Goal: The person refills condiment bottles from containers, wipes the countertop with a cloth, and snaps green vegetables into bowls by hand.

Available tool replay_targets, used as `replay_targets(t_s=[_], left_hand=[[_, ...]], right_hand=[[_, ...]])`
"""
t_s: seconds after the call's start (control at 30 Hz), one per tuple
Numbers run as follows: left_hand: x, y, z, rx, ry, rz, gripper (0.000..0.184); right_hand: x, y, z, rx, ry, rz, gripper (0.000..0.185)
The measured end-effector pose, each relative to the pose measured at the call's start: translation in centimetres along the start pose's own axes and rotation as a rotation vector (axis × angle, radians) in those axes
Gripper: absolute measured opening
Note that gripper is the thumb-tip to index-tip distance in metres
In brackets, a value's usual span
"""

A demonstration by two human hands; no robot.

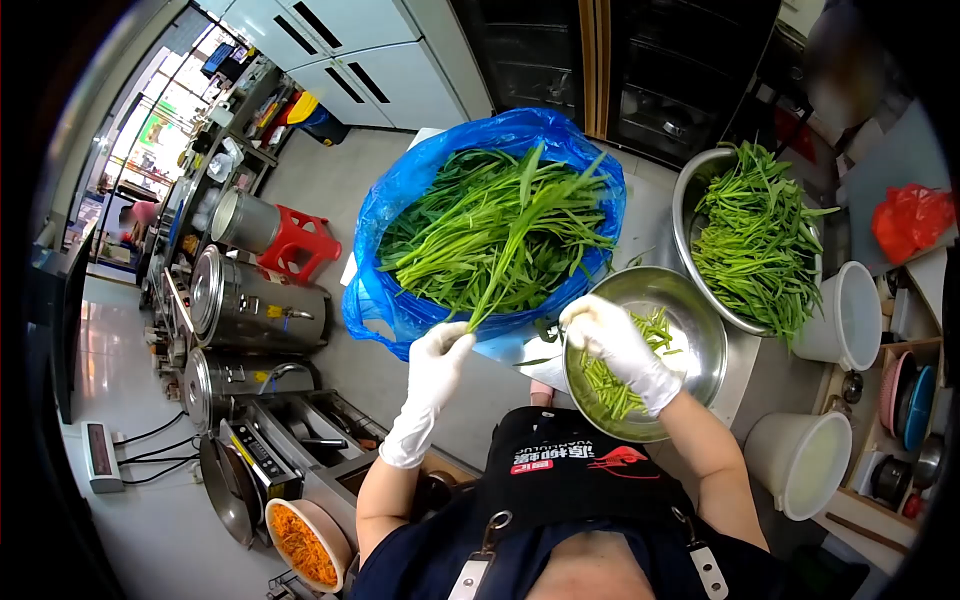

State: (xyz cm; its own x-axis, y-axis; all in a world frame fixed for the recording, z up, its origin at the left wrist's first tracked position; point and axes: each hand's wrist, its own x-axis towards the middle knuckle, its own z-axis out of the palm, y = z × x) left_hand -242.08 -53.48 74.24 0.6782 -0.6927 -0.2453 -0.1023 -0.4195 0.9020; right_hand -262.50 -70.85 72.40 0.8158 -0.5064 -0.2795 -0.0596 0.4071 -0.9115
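Note:
My left hand (438, 362), in a white glove, pinches the lower end of a long green water spinach stalk (500, 255) at the near edge of a blue plastic bag (375, 220). Loose leafy water spinach (430, 225) fills this bag. My right hand (612, 345), gloved as well, is above the left part of a steel bowl (705, 365) with its fingers curled together. What they hold, if anything, is hidden. Short cut stem pieces (605, 390) lie in the bowl below that hand.
A larger steel basin (690, 205) heaped with green leaves and stems (755, 240) stands at the right. White buckets (800, 465) stand on the floor beyond it. At left are big steel pots (265, 305), a red stool (300, 245) and a tub of shredded orange food (305, 545).

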Motion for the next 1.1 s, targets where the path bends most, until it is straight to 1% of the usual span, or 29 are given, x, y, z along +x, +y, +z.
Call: replay_targets(t_s=[0.03,0.07,0.13,0.17,0.23,0.27,0.37,0.4,0.43,0.5,0.53,0.57,0.63,0.73,0.77,0.8,0.9,0.93,1.03,1.1], left_hand=[[-0.4,-0.3,-0.4,0.057,0.064,0.049,0.022],[-0.9,-0.4,-1.1,0.160,0.101,0.048,0.022],[-1.6,-1.1,-2.4,0.121,0.153,0.089,0.018],[-2.0,-1.4,-2.9,0.095,0.191,0.114,0.017],[-2.9,-1.4,-4.0,0.250,0.248,0.276,0.015],[-3.2,-1.3,-4.5,0.262,0.264,0.319,0.015],[-4.1,-1.2,-6.2,0.323,0.322,0.434,0.018],[-4.3,-1.0,-6.8,0.326,0.337,0.469,0.018],[-4.6,-0.7,-7.5,0.329,0.352,0.502,0.019],[-5.4,0.3,-8.6,0.368,0.331,0.505,0.021],[-5.5,0.4,-9.0,0.386,0.336,0.534,0.022],[-5.7,0.5,-9.3,0.405,0.341,0.564,0.023],[-6.2,1.2,-9.7,0.436,0.352,0.583,0.024],[-6.3,1.2,-10.2,0.458,0.391,0.631,0.025],[-6.4,1.0,-10.2,0.460,0.407,0.649,0.025],[-6.4,0.9,-10.3,0.462,0.406,0.650,0.026],[-6.3,0.9,-10.3,0.473,0.394,0.679,0.027],[-6.2,1.1,-10.3,0.483,0.387,0.702,0.027],[-5.8,1.2,-10.4,0.514,0.364,0.795,0.028],[-5.5,1.4,-10.4,0.533,0.346,0.852,0.028]], right_hand=[[0.0,-0.5,-0.7,0.065,0.034,-0.029,0.017],[0.2,-0.5,-1.7,0.061,0.051,-0.058,0.017],[0.5,-0.9,-3.3,0.037,0.097,-0.125,0.017],[0.5,-1.4,-3.8,0.063,0.110,-0.123,0.018],[0.7,-2.2,-4.3,0.036,0.159,-0.143,0.018],[0.9,-2.6,-4.7,-0.019,0.148,-0.181,0.019],[1.9,-3.5,-3.3,-0.258,0.224,-0.318,0.021],[1.9,-4.4,-2.5,-0.378,0.218,-0.325,0.021],[2.6,-3.8,-2.2,-0.472,0.217,-0.407,0.017],[3.3,-4.1,-0.5,-0.691,0.268,-0.587,0.014],[3.0,-5.3,0.7,-0.814,0.289,-0.606,0.012],[3.7,-5.2,1.3,-0.928,0.337,-0.838,0.010],[3.7,-6.0,2.6,-0.949,0.336,-1.043,0.009],[2.9,-7.2,3.6,-0.921,0.323,-1.167,0.013],[2.8,-7.5,3.8,-0.910,0.317,-1.199,0.015],[2.7,-7.7,3.8,-0.947,0.297,-1.156,0.019],[3.8,-7.1,3.4,-1.013,0.257,-1.154,0.021],[4.0,-6.9,3.3,-1.044,0.246,-1.119,0.022],[4.2,-6.6,3.2,-1.079,0.268,-1.125,0.021],[4.2,-6.4,3.0,-1.122,0.261,-1.074,0.019]])
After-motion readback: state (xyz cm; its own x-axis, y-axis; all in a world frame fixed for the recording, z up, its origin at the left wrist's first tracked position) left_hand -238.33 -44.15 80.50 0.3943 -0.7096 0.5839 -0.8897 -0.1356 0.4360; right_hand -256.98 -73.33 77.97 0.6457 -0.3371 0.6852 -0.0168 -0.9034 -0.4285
